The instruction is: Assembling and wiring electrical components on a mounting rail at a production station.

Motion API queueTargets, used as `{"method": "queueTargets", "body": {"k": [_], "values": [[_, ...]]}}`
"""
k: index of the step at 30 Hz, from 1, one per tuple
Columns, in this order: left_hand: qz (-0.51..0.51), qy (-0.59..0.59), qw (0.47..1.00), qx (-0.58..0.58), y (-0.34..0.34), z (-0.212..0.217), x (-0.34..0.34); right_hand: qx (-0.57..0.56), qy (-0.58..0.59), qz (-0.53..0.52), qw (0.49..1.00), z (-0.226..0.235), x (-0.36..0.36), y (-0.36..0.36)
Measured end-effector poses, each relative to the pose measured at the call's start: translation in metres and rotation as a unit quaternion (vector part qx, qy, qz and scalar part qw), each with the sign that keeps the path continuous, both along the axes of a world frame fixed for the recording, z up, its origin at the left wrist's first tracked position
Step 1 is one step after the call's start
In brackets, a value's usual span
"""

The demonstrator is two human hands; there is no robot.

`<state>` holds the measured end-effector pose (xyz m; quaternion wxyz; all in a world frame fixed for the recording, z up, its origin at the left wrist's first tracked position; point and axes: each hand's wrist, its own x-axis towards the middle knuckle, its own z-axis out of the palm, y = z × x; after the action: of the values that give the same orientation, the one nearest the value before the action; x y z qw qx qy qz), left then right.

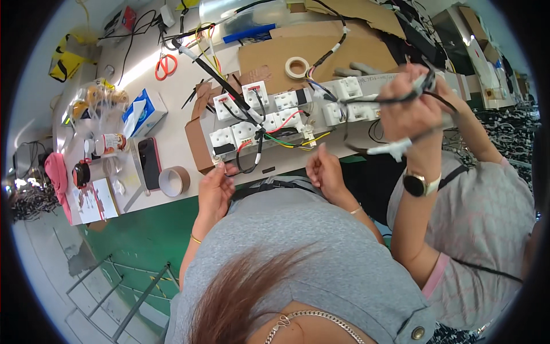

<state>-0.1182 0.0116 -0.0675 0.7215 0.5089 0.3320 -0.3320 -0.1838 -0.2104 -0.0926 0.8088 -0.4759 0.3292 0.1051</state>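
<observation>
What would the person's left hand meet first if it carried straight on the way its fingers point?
Probably the black wire loop hanging off the white socket modules, just beyond the left hand; depth is unclear from this view.

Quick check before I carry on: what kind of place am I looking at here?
Probably an electrical assembly or wiring workbench. White socket modules lie wired with coloured leads on cardboard, tape rolls and orange-handled scissors sit on the table, and a co-worker's hands handle a wire bundle.

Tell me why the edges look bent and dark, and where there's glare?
Head view: the fisheye lens bows the table edge toward the rim and leaves black corners; strong light glares off the tabletop beside the orange scissors; the hair close to the lens is soft and streaky, while the white sockets are sharp.
</observation>
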Motion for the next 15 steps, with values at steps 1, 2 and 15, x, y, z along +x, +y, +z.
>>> {"method": "queueTargets", "body": {"k": [1, 2, 15], "values": [[0.0, -0.04, 0.999, 0.03, 0.001, 0.0, 0.001, 0.019, 0.033, -0.025, 0.999, 0.005, 0.008, 0.001], [0.001, -0.079, 0.995, 0.06, 0.003, 0.0, -0.001, -0.015, -0.028, 0.004, 1.0, 0.0, 0.012, -0.001], [-0.151, -0.069, 0.971, 0.172, 0.001, 0.02, -0.032, -0.129, -0.181, 0.133, 0.966, 0.021, 0.023, 0.008]]}}
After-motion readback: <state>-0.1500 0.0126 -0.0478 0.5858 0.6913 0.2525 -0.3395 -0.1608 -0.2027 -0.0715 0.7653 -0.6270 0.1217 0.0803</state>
